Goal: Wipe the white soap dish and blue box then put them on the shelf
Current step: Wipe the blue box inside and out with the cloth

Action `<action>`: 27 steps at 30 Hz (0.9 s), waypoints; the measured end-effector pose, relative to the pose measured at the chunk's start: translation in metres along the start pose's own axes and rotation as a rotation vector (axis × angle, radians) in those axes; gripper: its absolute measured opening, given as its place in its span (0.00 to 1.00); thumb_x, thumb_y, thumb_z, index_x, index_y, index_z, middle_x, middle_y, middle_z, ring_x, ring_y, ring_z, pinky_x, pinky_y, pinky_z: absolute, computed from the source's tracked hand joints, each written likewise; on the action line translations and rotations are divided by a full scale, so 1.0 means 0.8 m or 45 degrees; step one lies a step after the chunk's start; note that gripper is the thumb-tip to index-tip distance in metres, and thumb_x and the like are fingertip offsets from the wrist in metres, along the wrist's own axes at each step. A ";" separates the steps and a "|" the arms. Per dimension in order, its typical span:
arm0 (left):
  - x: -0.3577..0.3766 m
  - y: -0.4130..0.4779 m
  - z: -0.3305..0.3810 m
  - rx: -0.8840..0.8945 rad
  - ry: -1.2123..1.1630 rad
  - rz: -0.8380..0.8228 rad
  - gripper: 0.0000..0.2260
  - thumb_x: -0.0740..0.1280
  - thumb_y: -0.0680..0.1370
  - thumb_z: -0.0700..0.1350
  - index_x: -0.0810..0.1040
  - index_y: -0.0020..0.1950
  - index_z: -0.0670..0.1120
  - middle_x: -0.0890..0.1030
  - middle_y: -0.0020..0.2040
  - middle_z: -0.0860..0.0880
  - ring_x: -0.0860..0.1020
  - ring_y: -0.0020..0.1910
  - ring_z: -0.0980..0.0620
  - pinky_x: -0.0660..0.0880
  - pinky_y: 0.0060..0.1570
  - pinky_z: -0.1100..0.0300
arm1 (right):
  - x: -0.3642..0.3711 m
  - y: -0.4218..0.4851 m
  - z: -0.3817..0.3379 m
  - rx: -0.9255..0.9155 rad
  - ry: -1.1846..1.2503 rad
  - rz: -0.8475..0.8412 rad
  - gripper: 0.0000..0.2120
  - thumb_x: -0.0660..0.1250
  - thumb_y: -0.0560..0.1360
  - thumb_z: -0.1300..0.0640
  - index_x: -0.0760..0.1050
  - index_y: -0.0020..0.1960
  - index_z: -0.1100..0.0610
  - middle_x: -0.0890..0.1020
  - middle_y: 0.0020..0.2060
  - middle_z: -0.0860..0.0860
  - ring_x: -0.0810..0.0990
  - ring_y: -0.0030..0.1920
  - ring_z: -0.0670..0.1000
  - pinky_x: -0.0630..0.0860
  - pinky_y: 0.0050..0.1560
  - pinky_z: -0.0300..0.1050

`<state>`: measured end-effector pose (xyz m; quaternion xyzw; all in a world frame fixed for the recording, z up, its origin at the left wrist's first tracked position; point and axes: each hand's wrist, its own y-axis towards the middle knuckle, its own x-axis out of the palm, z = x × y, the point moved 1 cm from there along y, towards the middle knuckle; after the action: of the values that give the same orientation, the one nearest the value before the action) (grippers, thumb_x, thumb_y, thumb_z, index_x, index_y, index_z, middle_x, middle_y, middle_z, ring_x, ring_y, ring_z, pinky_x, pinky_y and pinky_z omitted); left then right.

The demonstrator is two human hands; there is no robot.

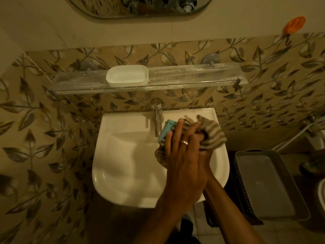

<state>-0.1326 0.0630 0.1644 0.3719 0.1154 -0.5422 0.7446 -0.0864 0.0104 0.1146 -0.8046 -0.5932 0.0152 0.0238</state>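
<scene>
The white soap dish (127, 75) stands on the glass shelf (193, 77) above the sink, left of its middle, with nothing touching it. Over the basin, my left hand (181, 155), with a ring on one finger, grips the blue box (167, 128), tilted on end just right of the tap. My right hand (197, 136) lies behind and against the left one, bunching a striped grey cloth (213, 134) that presses on the box. Most of the box is hidden by my fingers and the cloth.
The white sink (123, 164) sits below the shelf with a chrome tap (156, 117) at its back. A grey tray (265, 184) rests on a dark basket at the right. An orange item (295, 25) hangs on the wall, and a mirror (140, 7) is above.
</scene>
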 end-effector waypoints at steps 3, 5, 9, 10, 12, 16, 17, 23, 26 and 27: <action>-0.004 0.015 -0.025 0.022 -0.073 -0.070 0.17 0.57 0.78 0.44 0.66 0.66 0.56 0.67 0.73 0.51 0.58 0.75 0.51 0.58 0.73 0.47 | -0.003 -0.005 0.005 0.173 0.109 -0.228 0.07 0.60 0.73 0.61 0.70 0.41 0.50 0.81 0.29 0.36 0.79 0.36 0.32 0.70 0.31 0.22; -0.023 0.037 -0.053 -0.242 -0.267 -0.178 0.24 0.57 0.78 0.47 0.55 0.69 0.67 0.62 0.75 0.48 0.59 0.75 0.53 0.61 0.72 0.51 | -0.002 0.008 0.004 0.156 0.174 -0.059 0.09 0.60 0.74 0.61 0.73 0.38 0.51 0.80 0.32 0.43 0.79 0.34 0.38 0.71 0.29 0.27; -0.031 0.057 -0.086 -0.481 -0.610 -0.228 0.14 0.54 0.82 0.42 0.65 0.66 0.54 0.73 0.55 0.64 0.72 0.51 0.78 0.68 0.48 0.81 | -0.002 0.028 -0.011 0.081 0.308 0.069 0.12 0.60 0.63 0.45 0.67 0.24 0.50 0.70 0.22 0.45 0.69 0.26 0.43 0.64 0.31 0.42; -0.029 0.059 -0.092 -0.503 -0.716 -0.271 0.13 0.56 0.81 0.43 0.68 0.63 0.56 0.74 0.53 0.64 0.75 0.48 0.77 0.70 0.45 0.81 | -0.003 0.033 -0.010 0.153 0.373 0.072 0.12 0.62 0.60 0.42 0.66 0.28 0.50 0.70 0.26 0.47 0.70 0.28 0.45 0.66 0.33 0.43; -0.025 0.063 -0.100 -0.596 -0.872 -0.346 0.13 0.59 0.76 0.48 0.71 0.60 0.56 0.78 0.55 0.55 0.79 0.49 0.66 0.76 0.47 0.71 | -0.006 0.043 -0.005 0.295 0.395 -0.029 0.19 0.65 0.58 0.37 0.70 0.33 0.52 0.74 0.31 0.51 0.74 0.34 0.50 0.71 0.38 0.45; -0.022 0.071 -0.099 -0.698 -0.884 -0.293 0.11 0.60 0.79 0.49 0.71 0.61 0.56 0.79 0.53 0.55 0.81 0.44 0.65 0.77 0.40 0.69 | -0.007 0.049 -0.016 0.172 0.225 -0.258 0.28 0.55 0.72 0.28 0.75 0.35 0.51 0.79 0.36 0.57 0.79 0.43 0.59 0.74 0.46 0.53; -0.022 0.074 -0.097 -0.674 -0.853 -0.301 0.13 0.59 0.80 0.50 0.69 0.65 0.56 0.78 0.53 0.59 0.80 0.44 0.69 0.75 0.38 0.73 | -0.013 0.050 -0.020 -0.006 0.089 -0.281 0.24 0.55 0.76 0.34 0.74 0.37 0.52 0.80 0.38 0.55 0.80 0.44 0.58 0.75 0.45 0.52; -0.025 0.080 -0.076 -0.480 -0.626 -0.318 0.19 0.56 0.78 0.56 0.61 0.69 0.63 0.72 0.63 0.58 0.74 0.59 0.63 0.73 0.54 0.65 | -0.019 0.058 -0.043 -0.505 -0.369 -0.462 0.10 0.58 0.74 0.52 0.76 0.44 0.55 0.77 0.39 0.40 0.77 0.42 0.33 0.75 0.39 0.29; -0.032 0.088 -0.061 -0.659 -1.051 0.097 0.17 0.58 0.80 0.46 0.64 0.70 0.51 0.76 0.58 0.57 0.75 0.58 0.58 0.73 0.53 0.62 | -0.014 0.060 -0.053 -0.221 -0.036 -0.125 0.18 0.57 0.73 0.43 0.76 0.30 0.48 0.79 0.26 0.45 0.78 0.30 0.38 0.75 0.31 0.34; -0.043 0.091 -0.066 -0.694 -1.205 0.208 0.19 0.60 0.78 0.45 0.65 0.69 0.47 0.77 0.61 0.51 0.75 0.60 0.51 0.74 0.56 0.58 | -0.018 0.065 -0.053 -0.050 0.105 -0.074 0.19 0.57 0.73 0.40 0.78 0.30 0.46 0.81 0.27 0.47 0.81 0.31 0.42 0.77 0.33 0.40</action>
<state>-0.0686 0.1331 0.1786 -0.1109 -0.1250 -0.5413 0.8240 -0.0386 -0.0194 0.1539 -0.7872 -0.6151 -0.0303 0.0327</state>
